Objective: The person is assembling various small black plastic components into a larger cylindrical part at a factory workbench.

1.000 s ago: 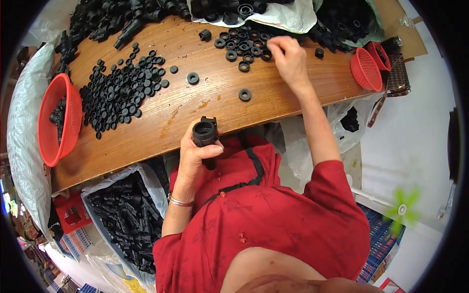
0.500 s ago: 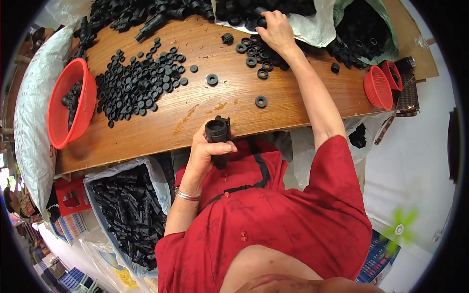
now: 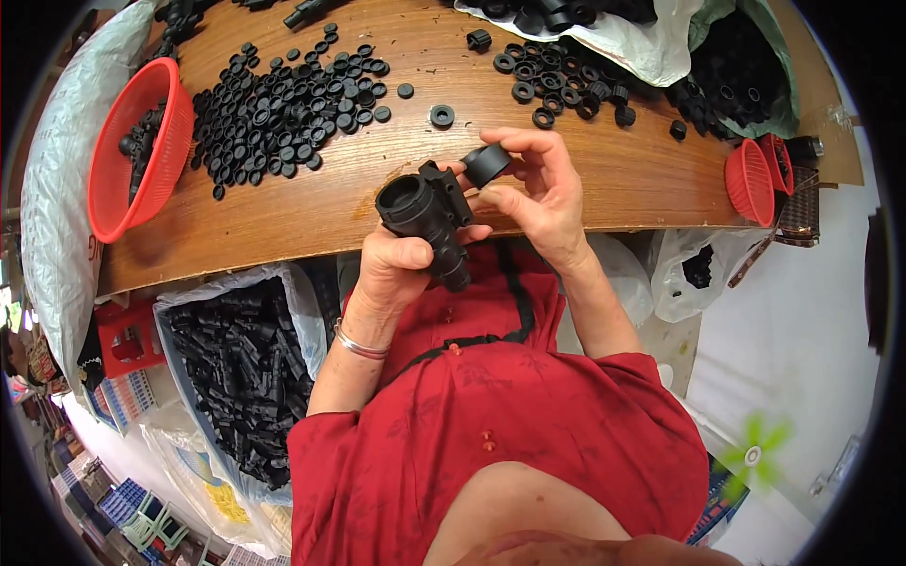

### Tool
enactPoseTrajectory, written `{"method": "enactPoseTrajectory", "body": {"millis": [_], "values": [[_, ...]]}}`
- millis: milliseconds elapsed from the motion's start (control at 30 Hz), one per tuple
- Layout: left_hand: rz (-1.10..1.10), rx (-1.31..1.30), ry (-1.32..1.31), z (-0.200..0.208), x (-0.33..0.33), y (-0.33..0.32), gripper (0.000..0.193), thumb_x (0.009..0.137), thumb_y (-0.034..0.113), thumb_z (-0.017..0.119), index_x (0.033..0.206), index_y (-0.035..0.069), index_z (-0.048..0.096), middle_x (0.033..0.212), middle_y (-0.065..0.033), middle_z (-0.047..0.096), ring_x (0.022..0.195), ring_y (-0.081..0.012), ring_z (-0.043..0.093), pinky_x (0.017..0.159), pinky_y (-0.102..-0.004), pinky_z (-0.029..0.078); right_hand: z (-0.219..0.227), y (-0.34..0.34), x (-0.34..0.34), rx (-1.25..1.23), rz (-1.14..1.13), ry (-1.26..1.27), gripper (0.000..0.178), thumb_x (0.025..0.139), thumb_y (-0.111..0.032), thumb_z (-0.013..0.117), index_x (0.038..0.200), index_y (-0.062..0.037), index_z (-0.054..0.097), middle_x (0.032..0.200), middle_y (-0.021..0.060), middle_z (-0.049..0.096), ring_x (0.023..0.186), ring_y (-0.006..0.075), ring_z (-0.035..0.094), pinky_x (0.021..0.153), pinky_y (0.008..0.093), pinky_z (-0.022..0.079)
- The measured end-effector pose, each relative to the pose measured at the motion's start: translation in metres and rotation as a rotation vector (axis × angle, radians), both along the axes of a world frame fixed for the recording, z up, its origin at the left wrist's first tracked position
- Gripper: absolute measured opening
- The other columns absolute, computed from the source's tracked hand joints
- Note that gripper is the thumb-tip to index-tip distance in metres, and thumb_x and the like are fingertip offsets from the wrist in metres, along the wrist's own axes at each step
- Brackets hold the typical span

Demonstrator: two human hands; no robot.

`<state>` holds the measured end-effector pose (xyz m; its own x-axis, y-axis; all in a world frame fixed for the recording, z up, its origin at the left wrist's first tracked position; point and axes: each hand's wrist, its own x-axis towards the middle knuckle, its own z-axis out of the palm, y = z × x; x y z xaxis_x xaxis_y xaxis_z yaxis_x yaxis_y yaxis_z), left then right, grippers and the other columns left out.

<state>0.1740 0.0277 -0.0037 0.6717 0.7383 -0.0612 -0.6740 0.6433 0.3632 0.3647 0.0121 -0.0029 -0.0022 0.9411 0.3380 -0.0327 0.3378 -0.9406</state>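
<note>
My left hand [image 3: 394,269] is closed round a black scope-like plastic tube [image 3: 436,231], tilted with its wide round opening up toward me. A mounting bracket sits on its right side. Just right of that opening, my right hand [image 3: 543,193] pinches a black ring-shaped cap [image 3: 486,165] between thumb and fingers. The cap and the tube's open end are apart. Beyond my hands, a single black ring [image 3: 442,116] lies on the wooden table [image 3: 311,226].
Many small black caps [image 3: 283,118] spread over the table's left half; black rings [image 3: 566,80] lie at the far right beside a white sack [image 3: 651,42]. Red baskets [image 3: 109,203] stand at both ends. A lined bin [image 3: 236,368] of black parts is below the front edge.
My right hand has come back from the far sack with a ring-shaped cap, close to the tube. My left hand has lifted and tilted the tube. The view has shifted slightly.
</note>
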Motion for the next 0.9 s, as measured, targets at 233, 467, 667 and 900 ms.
{"method": "enactPoseTrajectory", "body": {"millis": [233,467,667,900], "values": [[0.180,0.315,0.400,0.000,-0.007,-0.009,0.084,0.053,0.010,0.086,0.129,0.002,0.051,0.129,-0.0131,0.051,0.121,-0.0258,0.050,0.099,-0.0357,0.045,0.015,-0.014,-0.014,0.045,-0.072,-0.415,0.047,0.082,0.001,0.066,0.125,0.0003,0.046,0.106,0.0119,0.062,0.097,0.0180,0.065,0.082,0.0307,0.053],[0.335,0.884,0.857,0.010,0.001,-0.015,0.082,0.046,0.011,0.090,0.121,0.004,0.058,0.134,-0.0102,0.048,0.121,-0.0224,0.050,0.097,-0.0344,0.045,-0.001,-0.010,-0.011,-0.438,-0.047,0.548,0.030,0.089,-0.011,0.064,0.114,-0.0041,0.048,0.100,0.0089,0.066,0.086,0.0101,0.063,0.073,0.0212,0.049],[0.077,0.362,0.720,0.003,-0.004,-0.017,0.081,0.051,0.007,0.090,0.124,0.002,0.054,0.114,-0.0054,0.059,0.103,-0.0134,0.056,0.091,-0.0272,0.047,0.013,-0.028,-0.006,-0.136,-0.033,0.315,0.027,0.081,0.007,0.065,0.106,0.0015,0.058,0.108,0.0135,0.064,0.103,0.0197,0.062,0.091,0.0301,0.047],[-0.031,0.404,0.677,0.011,-0.005,-0.016,0.072,0.057,0.013,0.089,0.121,0.002,0.058,0.100,-0.0011,0.062,0.090,-0.0109,0.057,0.082,-0.0256,0.047,0.021,-0.032,-0.008,0.099,0.084,-0.116,0.011,0.081,-0.004,0.067,0.090,-0.0004,0.062,0.097,0.0108,0.067,0.104,0.0268,0.062,0.103,0.0454,0.040]]}}
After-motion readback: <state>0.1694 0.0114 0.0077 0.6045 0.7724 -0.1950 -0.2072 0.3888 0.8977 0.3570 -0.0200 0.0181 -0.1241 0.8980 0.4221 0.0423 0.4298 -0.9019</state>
